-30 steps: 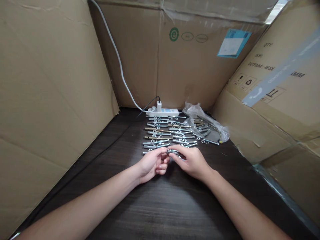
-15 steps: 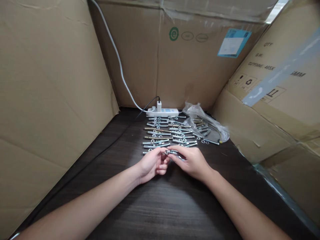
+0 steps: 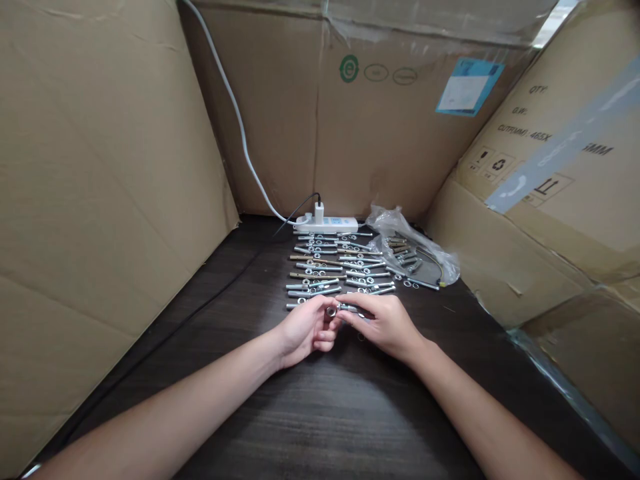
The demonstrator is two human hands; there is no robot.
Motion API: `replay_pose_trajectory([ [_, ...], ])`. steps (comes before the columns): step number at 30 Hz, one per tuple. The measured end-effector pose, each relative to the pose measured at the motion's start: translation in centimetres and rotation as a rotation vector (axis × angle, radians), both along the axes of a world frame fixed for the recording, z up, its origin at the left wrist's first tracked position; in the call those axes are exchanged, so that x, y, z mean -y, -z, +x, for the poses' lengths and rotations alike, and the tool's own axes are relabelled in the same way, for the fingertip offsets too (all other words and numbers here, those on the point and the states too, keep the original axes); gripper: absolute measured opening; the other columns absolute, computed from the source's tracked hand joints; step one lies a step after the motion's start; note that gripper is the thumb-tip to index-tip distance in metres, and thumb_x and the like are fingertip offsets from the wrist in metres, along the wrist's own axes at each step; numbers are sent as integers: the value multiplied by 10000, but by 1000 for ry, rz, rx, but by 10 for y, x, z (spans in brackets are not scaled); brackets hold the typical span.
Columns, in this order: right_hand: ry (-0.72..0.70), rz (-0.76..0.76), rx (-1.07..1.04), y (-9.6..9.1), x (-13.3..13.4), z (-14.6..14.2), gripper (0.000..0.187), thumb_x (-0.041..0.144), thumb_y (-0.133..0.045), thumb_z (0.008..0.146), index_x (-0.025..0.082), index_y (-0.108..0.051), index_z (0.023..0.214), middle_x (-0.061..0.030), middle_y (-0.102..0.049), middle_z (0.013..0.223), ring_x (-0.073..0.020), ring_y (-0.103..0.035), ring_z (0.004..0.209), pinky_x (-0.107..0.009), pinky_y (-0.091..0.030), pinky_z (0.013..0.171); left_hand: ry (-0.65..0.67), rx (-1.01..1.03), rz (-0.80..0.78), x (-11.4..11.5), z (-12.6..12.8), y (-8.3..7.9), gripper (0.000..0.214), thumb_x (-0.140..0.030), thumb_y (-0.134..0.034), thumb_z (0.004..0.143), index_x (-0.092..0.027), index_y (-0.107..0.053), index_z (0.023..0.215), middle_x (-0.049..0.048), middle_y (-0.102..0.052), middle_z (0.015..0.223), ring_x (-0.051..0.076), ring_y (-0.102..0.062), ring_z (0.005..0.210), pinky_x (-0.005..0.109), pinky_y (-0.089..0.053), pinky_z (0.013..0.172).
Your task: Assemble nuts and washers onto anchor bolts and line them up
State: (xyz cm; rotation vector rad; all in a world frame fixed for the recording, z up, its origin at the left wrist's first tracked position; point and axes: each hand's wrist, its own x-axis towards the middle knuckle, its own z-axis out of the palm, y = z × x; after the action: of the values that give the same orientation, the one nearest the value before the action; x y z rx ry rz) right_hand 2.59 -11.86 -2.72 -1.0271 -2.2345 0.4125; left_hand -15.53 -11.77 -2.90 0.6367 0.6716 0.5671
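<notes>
My left hand point(image 3: 311, 328) is closed, pinching a small silvery nut point(image 3: 331, 311) between thumb and fingers. Close on its right, my right hand point(image 3: 376, 316) grips a metal bolt point(image 3: 349, 308) that points left toward the nut. Nut and bolt end look slightly apart, though fingers partly cover both. Just beyond my hands lie two columns of bolts point(image 3: 320, 267), silvery and brassy, with loose nuts and washers point(image 3: 369, 281) among them. A thin washer point(image 3: 361, 337) rests on the table below my right hand.
A white power strip point(image 3: 345, 225) with a plugged-in charger point(image 3: 319, 213) stands behind the bolts. To its right is a clear plastic bag point(image 3: 440, 260) with more bolts. A black cable point(image 3: 215, 299) crosses the dark table point(image 3: 320, 427) on the left. Cardboard walls point(image 3: 400, 147) enclose three sides.
The nut has come away from the bolt's end and turned, so its hole now shows. My right hand has shifted very slightly; the washer below it has become visible.
</notes>
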Motion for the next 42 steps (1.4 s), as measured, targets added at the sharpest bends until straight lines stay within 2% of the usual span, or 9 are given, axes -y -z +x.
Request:
replay_pose_trajectory([
  [7, 22, -19, 27, -3, 0, 1, 256, 373, -569, 860, 252, -636, 1076, -20, -709, 1007, -159, -678, 815, -257, -513, 752, 4, -15, -5, 2, 0, -1, 190, -322, -406, 844, -158, -442, 756, -38, -381, 624, 40, -222, 426, 178, -134, 410],
  [11, 106, 60, -80, -4, 1, 1, 178, 348, -567, 857, 217, -649, 946, -19, -710, 896, -150, -657, 763, -241, -494, 710, 25, -33, 39, 2, 0, -2, 174, -290, -419, 831, -152, -444, 729, -37, -377, 638, 36, -209, 428, 191, -134, 414],
  [17, 299, 26, -249, -5, 1, 4, 223, 378, -505, 872, 201, -529, 737, 42, -489, 545, -96, -434, 461, -218, -358, 471, 53, -190, 212, 5, 1, -7, 167, -255, -404, 796, -164, -406, 656, -58, -296, 587, 51, -167, 434, 203, -113, 427],
  [19, 290, 6, -256, -5, 0, 5, 223, 345, -439, 896, 202, -493, 733, 46, -437, 547, -98, -404, 475, -224, -333, 479, 60, -372, 433, 7, 4, -6, 131, -226, -415, 786, -169, -436, 670, -58, -303, 569, 64, -210, 444, 202, -159, 437],
  [23, 274, -8, -235, -6, -3, 9, 166, 274, -366, 898, 206, -465, 784, 49, -403, 569, -110, -398, 497, -243, -316, 515, 85, -735, 1087, 12, 12, -2, 80, -192, -474, 799, -194, -549, 826, 0, -553, 725, 137, -478, 636, 239, -345, 595],
  [25, 286, -7, -230, -8, -5, 12, 148, 263, -356, 895, 207, -464, 812, 49, -405, 576, -115, -399, 502, -249, -313, 526, 138, -875, 1277, 13, 16, 1, 109, -245, -494, 830, -213, -562, 911, 33, -616, 837, 187, -549, 730, 272, -376, 650],
  [28, 318, -5, -252, -15, -11, 23, 153, 290, -357, 906, 205, -471, 851, 36, -442, 617, -123, -424, 535, -250, -331, 546, 205, -1010, 1432, 12, 21, 4, 144, -297, -494, 856, -219, -565, 955, 69, -640, 901, 233, -593, 797, 299, -401, 678],
  [33, 329, -73, -243, -17, -23, 56, 211, 362, -386, 914, 192, -510, 920, -5, -543, 748, -153, -511, 688, -254, -392, 630, 239, -1014, 1495, 11, 25, 5, 125, -293, -483, 865, -231, -575, 920, 52, -652, 891, 220, -604, 792, 288, -409, 682],
  [42, 456, -100, -306, 11, -44, 110, 222, 386, -432, 877, 193, -540, 897, -18, -561, 791, -167, -521, 714, -278, -414, 640, 298, -1020, 1466, 8, 39, -2, 94, -310, -515, 835, -216, -520, 831, 49, -600, 754, 217, -572, 645, 303, -411, 650],
])
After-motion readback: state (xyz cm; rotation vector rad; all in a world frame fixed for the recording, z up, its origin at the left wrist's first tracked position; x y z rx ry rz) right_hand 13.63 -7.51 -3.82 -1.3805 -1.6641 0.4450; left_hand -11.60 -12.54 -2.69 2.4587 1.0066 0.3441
